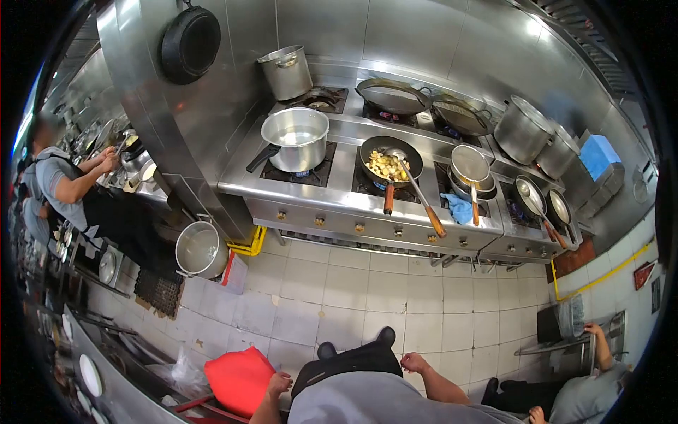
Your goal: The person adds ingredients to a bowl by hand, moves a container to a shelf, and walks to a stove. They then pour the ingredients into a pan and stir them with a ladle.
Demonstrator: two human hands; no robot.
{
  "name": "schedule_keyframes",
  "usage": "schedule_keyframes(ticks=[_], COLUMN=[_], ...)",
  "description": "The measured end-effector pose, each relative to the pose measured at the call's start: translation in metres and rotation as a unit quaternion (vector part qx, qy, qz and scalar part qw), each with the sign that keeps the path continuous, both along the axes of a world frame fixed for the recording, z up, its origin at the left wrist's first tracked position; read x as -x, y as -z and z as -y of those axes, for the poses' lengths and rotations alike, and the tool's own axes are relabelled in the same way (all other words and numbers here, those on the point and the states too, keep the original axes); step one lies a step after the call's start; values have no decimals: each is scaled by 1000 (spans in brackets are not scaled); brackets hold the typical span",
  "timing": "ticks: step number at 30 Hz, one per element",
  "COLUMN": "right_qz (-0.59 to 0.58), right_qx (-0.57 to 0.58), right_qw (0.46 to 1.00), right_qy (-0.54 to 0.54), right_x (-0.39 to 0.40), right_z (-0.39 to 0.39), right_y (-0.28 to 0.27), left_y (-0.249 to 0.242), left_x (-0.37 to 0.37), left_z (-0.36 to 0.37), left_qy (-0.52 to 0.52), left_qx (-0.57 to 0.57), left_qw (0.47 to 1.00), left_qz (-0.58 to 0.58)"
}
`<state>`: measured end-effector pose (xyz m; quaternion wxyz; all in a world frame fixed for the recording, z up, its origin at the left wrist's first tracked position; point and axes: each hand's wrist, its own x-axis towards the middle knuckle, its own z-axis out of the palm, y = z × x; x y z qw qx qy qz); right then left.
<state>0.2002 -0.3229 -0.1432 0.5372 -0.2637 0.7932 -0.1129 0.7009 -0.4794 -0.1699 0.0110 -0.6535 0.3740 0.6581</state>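
Observation:
My left hand (280, 383) hangs low beside my left hip, its fingers loosely curled with nothing showing in them. Right behind it is a bright red bag-like thing (240, 381). At my other side, my right hand (414, 363) is held over the tiled floor, fingers curled in and no object visible there. Ahead of me, beyond both hands, a frying pan (367, 159) with chopped, browned food (388, 167) sits on the stove (332, 207). A wooden-handled ladle (422, 198) rests in that pan.
A large aluminium pot (295, 134) stands on the left burner. Strainers (470, 164), a blue cloth (459, 209), more pans and tall pots (522, 126) fill the right. A pot (201, 249) stands low at left. One person (60, 177) works at left; another (593, 396) is at lower right.

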Motion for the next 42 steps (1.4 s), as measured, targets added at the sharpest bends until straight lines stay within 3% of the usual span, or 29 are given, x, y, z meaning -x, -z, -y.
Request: schedule_keyframes(ticks=[12, 15, 17, 21, 23, 25, 26, 27, 29, 32, 34, 35, 38, 40, 42], right_qz=[-6, 45, 115, 85, 17, -243, -305, -364, -430, -448, -440, -436, -409, -410, -400], right_qx=[1, 58, 143, 241, 337, 406, 441, 472, 496, 468, 301, 302, 240, 257, 259], right_qw=[999, 996, 957, 911, 884, 864, 836, 800, 755, 761, 840, 841, 871, 848, 846], right_qy=[-38, 51, 226, 324, 323, 171, 121, 70, -11, -34, -100, -103, -126, -216, -239], right_x=[4, 11, 24, 62, 82, 94, 98, 99, 103, 133, 152, 159, 176, 182, 185], right_z=[11, 20, 34, 91, 127, 166, 187, 207, 247, 311, 347, 360, 391, 398, 384], right_y=[-21, -31, -39, -105, -155, -219, -252, -282, -330, -325, -314, -307, -288, -273, -291], left_y=[3, 23, 35, 24, 9, -5, -24, -43, -28, -80, -105, -116, -160, -197, -227], left_x=[12, 5, 7, 26, 44, 66, 84, 100, 129, 197, 242, 265, 335, 380, 421], left_z=[-5, -5, -5, 7, 19, 35, 49, 61, 88, 140, 173, 189, 231, 254, 272], left_qy=[-19, -36, -59, 6, 15, -15, 134, 279, 319, 281, 255, 241, 95, 21, -59], left_qx=[-16, -55, -90, -44, -19, 3, 122, 235, 277, 288, 318, 337, 180, 121, 86], left_qw=[1000, 997, 992, 999, 1000, 999, 983, 927, 901, 914, 913, 910, 962, 963, 945], left_qz=[-15, -41, -68, -7, 7, -36, 27, 91, 100, 56, 8, -15, -180, -241, -311])
